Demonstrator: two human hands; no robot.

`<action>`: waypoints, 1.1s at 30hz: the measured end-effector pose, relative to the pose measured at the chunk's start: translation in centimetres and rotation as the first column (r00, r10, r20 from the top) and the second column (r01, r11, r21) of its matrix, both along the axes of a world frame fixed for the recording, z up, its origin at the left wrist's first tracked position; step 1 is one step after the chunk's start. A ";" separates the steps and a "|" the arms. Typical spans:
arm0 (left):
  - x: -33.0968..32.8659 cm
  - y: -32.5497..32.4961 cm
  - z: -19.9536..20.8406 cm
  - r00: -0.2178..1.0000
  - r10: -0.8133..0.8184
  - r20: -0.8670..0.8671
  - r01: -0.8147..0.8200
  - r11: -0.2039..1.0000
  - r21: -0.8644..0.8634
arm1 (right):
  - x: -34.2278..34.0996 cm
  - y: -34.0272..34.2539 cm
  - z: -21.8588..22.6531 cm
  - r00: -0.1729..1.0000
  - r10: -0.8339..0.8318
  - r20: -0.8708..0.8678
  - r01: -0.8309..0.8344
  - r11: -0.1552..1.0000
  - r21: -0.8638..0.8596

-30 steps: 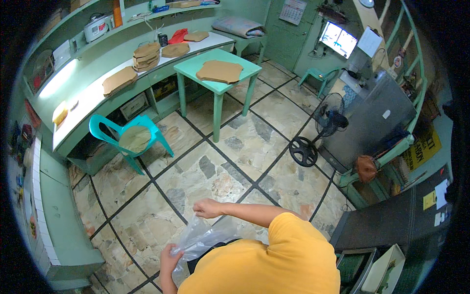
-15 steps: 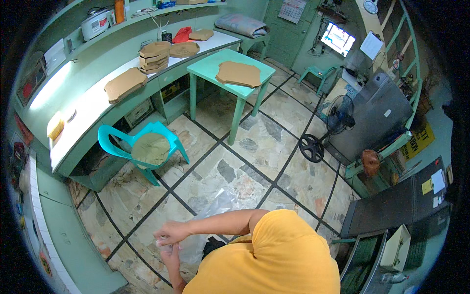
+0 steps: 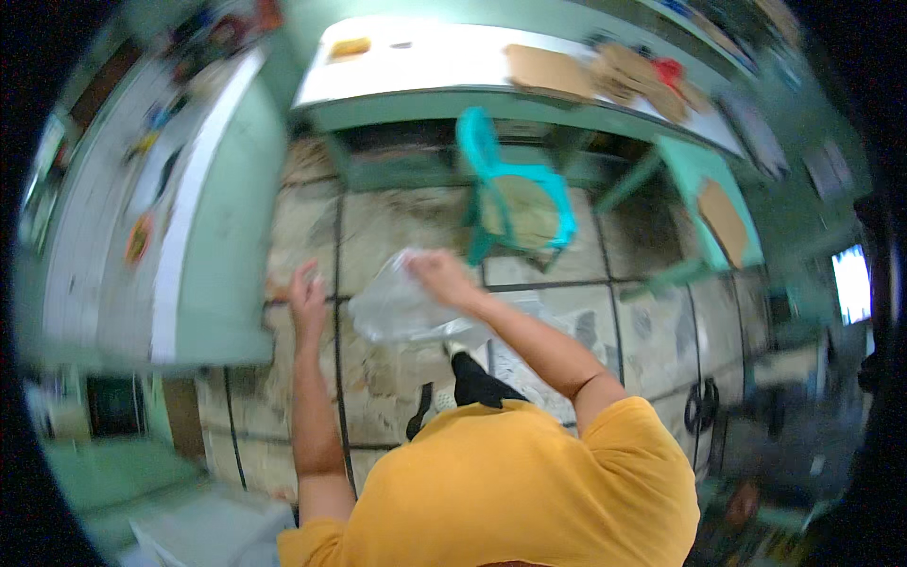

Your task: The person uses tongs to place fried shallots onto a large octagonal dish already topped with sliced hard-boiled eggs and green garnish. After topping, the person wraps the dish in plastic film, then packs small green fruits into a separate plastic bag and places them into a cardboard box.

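A clear plastic bag hangs from my right hand, whose fingers are closed on its upper edge. The bag droops in front of my body above the tiled floor, and its lower part trails to the right under my forearm. Apart from the bag, to its left, I hold my left hand raised with the fingers parted and nothing visible in them. Motion blurs both hands somewhat.
A turquoise plastic chair with a round seat pad stands ahead, before a long white-topped counter bearing flat cardboard. A green table is at right; a tiled counter runs along the left.
My view has swung left, bringing the tiled counter closer. My hands, together before, are now apart; the right keeps the plastic bag while the left has come away.
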State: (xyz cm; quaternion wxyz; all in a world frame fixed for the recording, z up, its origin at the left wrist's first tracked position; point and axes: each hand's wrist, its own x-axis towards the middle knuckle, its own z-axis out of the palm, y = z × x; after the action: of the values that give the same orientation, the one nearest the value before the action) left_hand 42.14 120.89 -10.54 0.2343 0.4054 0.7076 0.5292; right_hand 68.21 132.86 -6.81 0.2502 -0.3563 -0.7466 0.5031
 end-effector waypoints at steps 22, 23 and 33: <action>-37.8 0.2 5.7 0.769 0.188 0.611 0.010 0.952 -0.306 | -60.8 16.3 -0.8 0.896 0.383 -0.227 -0.443 0.812 -0.381; -38.6 -0.6 5.0 0.767 0.232 0.599 -0.020 0.940 -0.339 | -63.2 15.9 -1.6 0.849 0.525 -0.056 -0.480 0.724 -0.495; -52.1 -7.3 4.0 0.557 0.668 0.494 -0.391 0.735 -0.553 | -74.0 -0.6 -0.6 0.069 0.975 0.211 -0.505 -0.148 0.850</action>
State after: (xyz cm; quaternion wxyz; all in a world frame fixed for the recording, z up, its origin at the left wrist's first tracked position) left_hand -9.99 113.59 -6.49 0.3698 -0.1028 0.7529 0.5346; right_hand -5.82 132.27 -7.39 0.1914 0.5006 -0.8119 0.2316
